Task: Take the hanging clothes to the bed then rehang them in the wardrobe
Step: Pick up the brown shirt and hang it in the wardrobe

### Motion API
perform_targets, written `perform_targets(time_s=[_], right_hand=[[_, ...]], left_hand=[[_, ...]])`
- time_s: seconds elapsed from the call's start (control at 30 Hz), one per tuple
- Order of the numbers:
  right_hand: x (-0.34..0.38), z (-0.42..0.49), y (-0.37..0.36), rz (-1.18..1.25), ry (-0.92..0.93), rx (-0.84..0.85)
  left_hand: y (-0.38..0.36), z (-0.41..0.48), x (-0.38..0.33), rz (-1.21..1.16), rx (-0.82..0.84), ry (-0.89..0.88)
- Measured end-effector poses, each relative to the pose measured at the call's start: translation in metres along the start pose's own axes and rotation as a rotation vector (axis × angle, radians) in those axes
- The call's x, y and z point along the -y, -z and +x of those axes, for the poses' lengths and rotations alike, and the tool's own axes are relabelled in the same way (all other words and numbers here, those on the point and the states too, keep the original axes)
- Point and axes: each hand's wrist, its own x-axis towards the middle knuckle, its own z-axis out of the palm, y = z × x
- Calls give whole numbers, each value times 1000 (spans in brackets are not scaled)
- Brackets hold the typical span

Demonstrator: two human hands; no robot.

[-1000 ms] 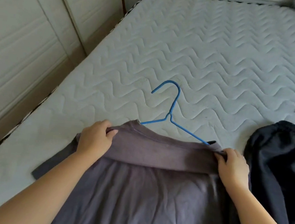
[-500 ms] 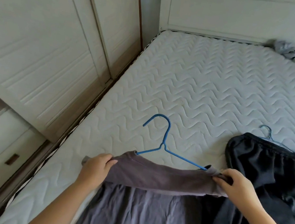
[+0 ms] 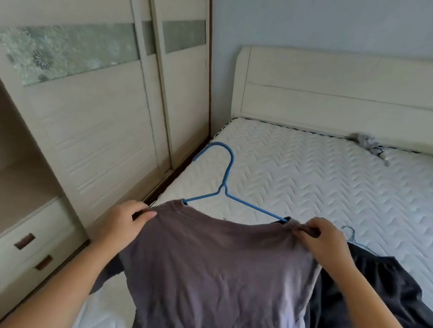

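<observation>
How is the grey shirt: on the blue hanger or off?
On: both arms of the blue hanger disappear inside the shirt.

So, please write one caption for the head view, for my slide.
Left hand and right hand hold a purple-grey shirt on a blue hanger over the bed.

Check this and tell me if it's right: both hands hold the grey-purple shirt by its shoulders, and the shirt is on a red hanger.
One detail is wrong: the hanger is blue, not red. The head view shows the left hand and the right hand holding the grey-purple shirt by its shoulders, with the shirt on that blue hanger.
</observation>
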Motion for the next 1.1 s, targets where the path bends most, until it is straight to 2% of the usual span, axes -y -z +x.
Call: perform_targets(time_s=[0.3, 0.47, 0.53, 0.6, 0.67, 0.73, 0.87, 1.1], right_hand=[[157, -13, 61, 28, 355, -171], [270, -47, 85, 119, 550, -378], [304, -69, 84, 196, 581, -436], [322, -90, 67, 85, 593, -323], [324, -108, 35, -112, 573, -88], [326, -126, 6, -163, 539, 34], [357, -165, -31, -98, 571, 23], [414, -215, -105, -204, 671, 288]], left_hand=[[164, -5, -36, -1, -331, -3], [279, -17, -44, -14, -722, -54], [314, -31, -46, -57, -778, -65], [339, -52, -31, 14, -658, -26], [352, -78, 3, 70, -458, 51], [360, -108, 42, 46, -351, 126], [387, -153, 90, -9, -438, 191], [447, -208, 147, 46, -607, 265]])
